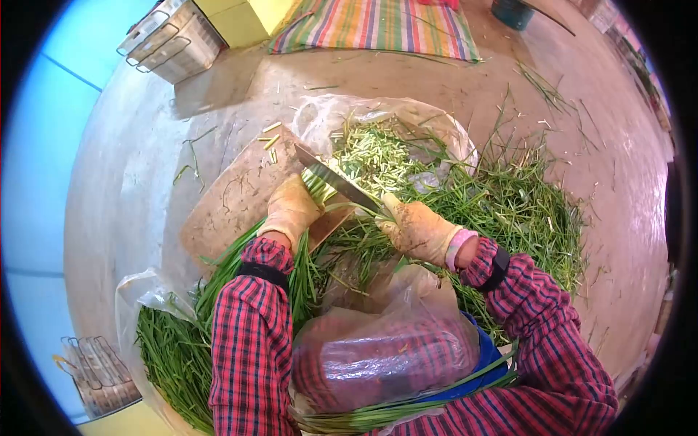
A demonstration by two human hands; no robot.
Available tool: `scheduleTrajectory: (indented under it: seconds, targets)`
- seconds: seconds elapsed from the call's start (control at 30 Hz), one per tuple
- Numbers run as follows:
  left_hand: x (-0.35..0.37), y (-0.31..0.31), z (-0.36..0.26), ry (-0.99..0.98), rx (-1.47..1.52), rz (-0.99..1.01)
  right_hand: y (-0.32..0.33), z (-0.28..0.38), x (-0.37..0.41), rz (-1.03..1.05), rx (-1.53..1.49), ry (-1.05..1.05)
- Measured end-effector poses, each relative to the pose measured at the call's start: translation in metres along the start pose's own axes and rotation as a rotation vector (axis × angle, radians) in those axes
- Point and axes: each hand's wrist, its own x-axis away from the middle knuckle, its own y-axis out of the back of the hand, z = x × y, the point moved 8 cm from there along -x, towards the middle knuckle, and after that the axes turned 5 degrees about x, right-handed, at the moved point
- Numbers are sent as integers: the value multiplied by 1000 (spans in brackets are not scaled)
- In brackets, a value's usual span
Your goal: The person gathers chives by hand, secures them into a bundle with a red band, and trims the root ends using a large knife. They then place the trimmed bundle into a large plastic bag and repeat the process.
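In a yellowish, soiled glove, my left hand [293, 208] is closed around a bunch of green stalks [317, 187] that look like garlic chives, pale ends pointing away from me. Their long leaves [231, 270] trail back under my left forearm. My right hand [423, 229], gloved too, grips a knife [340, 179]; its handle is hidden in my fingers. The blade lies across the pale ends, over the edge of a brown board [231, 192]. A few cut pieces [271, 138] rest at the board's far end.
Beyond the board, a clear plastic bag [314, 116] surrounds many cut pale pieces [378, 156]. Loose greens [520, 211] spread over the floor at right. Another bag [132, 294] of greens stands at left. A crate [174, 42] and striped sheet [385, 27] lie farther off.
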Motion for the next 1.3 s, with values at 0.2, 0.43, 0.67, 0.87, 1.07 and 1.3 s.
scheduleTrajectory:
  seconds: [0.2, 0.43, 0.67, 0.87, 1.07, 1.3]
  targets:
    - [-4, -1, 3, -10, 2, 39, -2, -1, -15, 84, 41, -51]
    - [-8, -4, 3, -33, 9, 39, -41, 2, -78, 32, 47, -106]
    - [2, 0, 0, -78, 20, -18, -26, -18, -90, -68, -197, -129]
    - [6, 1, 8, -22, 16, 13, -4, -9, -66, -280, 85, -156]
    - [50, 36, 6, -150, 267, -68, -38, -5, -80, -334, 328, 61]
    - [136, 105, -25, -410, 908, -136, -33, -3, -67, -411, 382, 164]
